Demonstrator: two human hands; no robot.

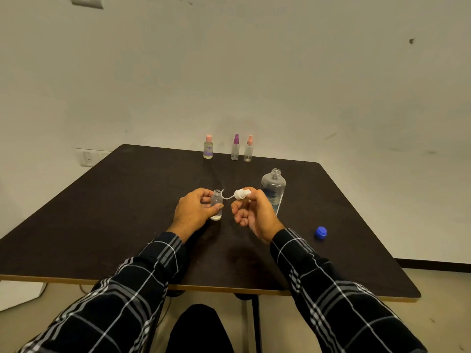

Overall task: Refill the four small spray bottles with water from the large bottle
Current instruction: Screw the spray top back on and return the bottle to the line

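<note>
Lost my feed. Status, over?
Left hand grips small clear uncapped bottle. Right hand holds white spray pump, tube out. Large clear bottle open; nothing blocking.

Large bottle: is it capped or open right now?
Open. The large bottle stands upright with its threaded neck bare, and the blue cap lies apart from it on the table.
</note>
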